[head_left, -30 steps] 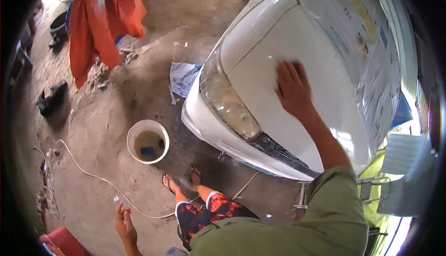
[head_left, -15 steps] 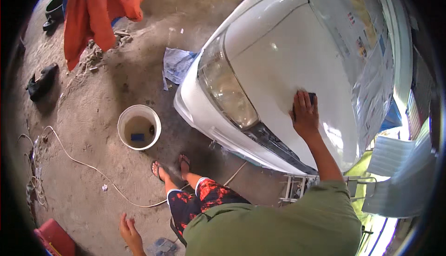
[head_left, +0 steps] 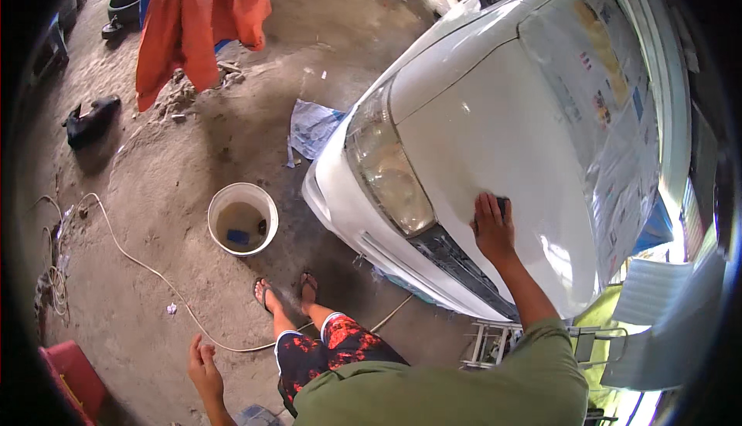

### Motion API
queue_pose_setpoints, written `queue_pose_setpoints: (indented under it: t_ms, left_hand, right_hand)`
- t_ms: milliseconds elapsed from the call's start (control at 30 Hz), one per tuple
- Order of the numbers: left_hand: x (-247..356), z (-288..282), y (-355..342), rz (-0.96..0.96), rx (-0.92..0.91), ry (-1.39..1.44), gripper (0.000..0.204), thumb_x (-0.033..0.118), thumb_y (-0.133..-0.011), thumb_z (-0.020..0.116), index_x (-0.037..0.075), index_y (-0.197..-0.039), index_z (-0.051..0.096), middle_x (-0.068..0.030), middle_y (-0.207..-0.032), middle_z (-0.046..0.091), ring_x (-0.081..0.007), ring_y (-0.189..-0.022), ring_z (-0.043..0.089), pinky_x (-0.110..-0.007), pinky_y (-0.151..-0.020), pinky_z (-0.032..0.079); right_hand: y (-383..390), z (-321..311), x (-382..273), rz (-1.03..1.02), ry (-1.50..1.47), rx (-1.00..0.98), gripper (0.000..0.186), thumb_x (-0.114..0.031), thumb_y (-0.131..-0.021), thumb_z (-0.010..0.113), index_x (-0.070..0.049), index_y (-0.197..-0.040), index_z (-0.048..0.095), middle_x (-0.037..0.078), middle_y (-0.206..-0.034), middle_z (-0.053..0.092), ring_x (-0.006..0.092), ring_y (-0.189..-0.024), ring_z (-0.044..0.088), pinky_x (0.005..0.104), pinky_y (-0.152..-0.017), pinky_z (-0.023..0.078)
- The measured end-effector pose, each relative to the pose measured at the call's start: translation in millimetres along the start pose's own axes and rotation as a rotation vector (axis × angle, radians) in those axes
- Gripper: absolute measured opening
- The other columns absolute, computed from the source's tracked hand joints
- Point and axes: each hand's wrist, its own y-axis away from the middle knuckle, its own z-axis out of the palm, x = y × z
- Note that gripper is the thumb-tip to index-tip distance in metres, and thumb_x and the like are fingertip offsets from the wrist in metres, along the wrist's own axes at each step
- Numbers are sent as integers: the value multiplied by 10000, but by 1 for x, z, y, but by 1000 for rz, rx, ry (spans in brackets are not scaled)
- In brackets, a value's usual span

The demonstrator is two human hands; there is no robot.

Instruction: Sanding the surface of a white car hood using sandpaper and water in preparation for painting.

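Note:
My right hand (head_left: 493, 229) lies flat on the white car's hood (head_left: 471, 128), its fingers over a dark rectangular pad (head_left: 503, 205) pressed against the surface. Only the pad's edge shows beside the fingers; the rest is hidden beneath them. Just to the left of this hand is the cloudy headlight (head_left: 390, 167), with the black grille strip (head_left: 460, 267) below it. My left hand (head_left: 205, 368) hangs away from the car over the dirt floor, fingers loosely apart, holding nothing.
A white bucket (head_left: 241, 194) with murky water and a blue block (head_left: 237, 236) stands near my feet. A pale cable (head_left: 147, 264) crosses the floor. Orange cloth (head_left: 201, 28) hangs at the upper left. Newspaper (head_left: 610, 140) covers the windshield. A metal frame (head_left: 491, 342) stands beside the bumper.
My right hand has slid with the pad across the hood, closer to the headlight and the car's front. My left hand has risen slightly and moved left. The whole view has shifted.

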Motion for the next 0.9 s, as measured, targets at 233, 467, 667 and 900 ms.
queue_pose_setpoints:
  t_ms: [233,467,667,900]
  left_hand:
    - [86,50,-36,356,-119,-104,344,165,-966,508,4,-1268,540,-144,-955,658,-220,-876,624,-336,-807,478]
    - [45,25,2,-47,-105,-150,332,168,-947,538,22,-1245,555,-152,-967,662,-231,-857,623,-351,-796,473]
    - [90,74,-12,437,-142,-178,323,159,-945,534,41,-1243,567,-134,-979,660,-261,-879,628,-375,-803,472]
    - [0,7,27,-30,44,-209,361,241,-982,487,31,-1267,553,-149,-965,664,-212,-879,629,-330,-791,478]
  right_hand:
    - [-127,-21,-58,-95,-30,62,656,-311,-909,537,-7,-1448,319,113,-1522,301,245,-1431,208,459,-1174,137]
    - [-23,-15,-30,-68,-168,-146,585,-174,-844,598,6,-1373,423,139,-1459,386,237,-1390,304,475,-1158,197]
    - [-160,-8,-67,-159,-147,211,577,-178,-858,546,-5,-1386,388,139,-1440,412,246,-1398,287,397,-1176,186]
    - [-64,10,-47,-241,-15,-38,602,-292,-924,487,-30,-1448,347,81,-1524,323,202,-1430,236,458,-1187,101]
